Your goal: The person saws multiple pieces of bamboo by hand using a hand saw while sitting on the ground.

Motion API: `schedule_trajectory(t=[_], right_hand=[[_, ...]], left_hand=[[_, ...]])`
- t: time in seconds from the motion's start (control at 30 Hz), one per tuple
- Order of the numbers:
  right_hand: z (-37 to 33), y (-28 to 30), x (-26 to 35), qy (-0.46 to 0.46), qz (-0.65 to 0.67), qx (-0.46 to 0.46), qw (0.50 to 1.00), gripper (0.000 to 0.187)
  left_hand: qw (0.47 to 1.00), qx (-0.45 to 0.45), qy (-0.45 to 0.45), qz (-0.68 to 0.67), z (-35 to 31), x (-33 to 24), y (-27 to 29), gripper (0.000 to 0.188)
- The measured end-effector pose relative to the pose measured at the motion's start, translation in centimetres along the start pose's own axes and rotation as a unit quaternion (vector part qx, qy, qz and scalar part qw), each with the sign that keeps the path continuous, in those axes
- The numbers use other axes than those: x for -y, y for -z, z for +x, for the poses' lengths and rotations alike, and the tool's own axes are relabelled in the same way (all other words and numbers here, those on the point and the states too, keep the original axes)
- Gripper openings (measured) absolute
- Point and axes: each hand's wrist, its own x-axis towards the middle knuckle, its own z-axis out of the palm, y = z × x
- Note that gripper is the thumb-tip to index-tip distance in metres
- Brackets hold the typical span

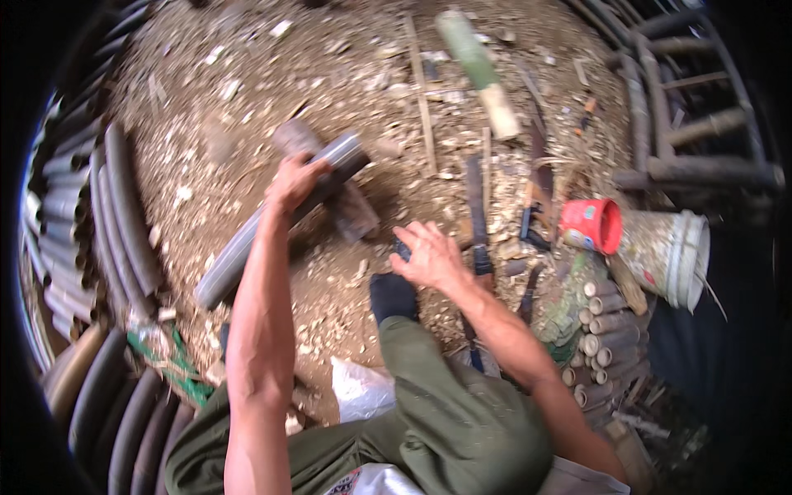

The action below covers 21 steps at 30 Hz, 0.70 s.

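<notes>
My left hand is wrapped round the upper part of a long dark grey tube. The tube slants from lower left to upper right and crosses over a short wooden log on the ground. The log's middle is hidden by the tube and its shadow. To the right, my right hand has its fingers curled round a small dark thing, too covered to name. Just below that hand is my foot in a dark sock.
Wood chips cover the dirt floor. Dark tubes are stacked at left. Right of my hand lie long blades; beyond is a green bamboo piece. A red bucket, whitish bucket and cut bamboo pile stand at right.
</notes>
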Motion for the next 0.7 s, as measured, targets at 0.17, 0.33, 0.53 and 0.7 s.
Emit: schedule_trajectory(t=[0.17, 0.33, 0.53, 0.7], right_hand=[[-2.9, 1.6, -7.5, -0.081, 0.159, -0.310, 0.934, 0.051], [-7.4, 0.7, -23.0, -0.319, -0.022, -0.257, 0.912, 0.101], [-10.0, 6.2, -20.0, -0.177, 0.299, -0.457, 0.819, 0.067], [-16.2, 6.5, -9.4, -0.009, 0.599, -0.531, 0.599, 0.005]], left_hand=[[0.996, 0.035, -0.042, -0.074, 0.1, -2.0, -1.0, 0.057], [0.993, 0.000, -0.056, -0.101, -0.8, -4.5, -3.0, 0.056], [0.996, 0.022, -0.050, -0.077, -0.3, -3.4, -1.8, 0.048], [0.995, 0.028, -0.004, -0.097, 0.9, -2.8, -2.2, 0.047]])
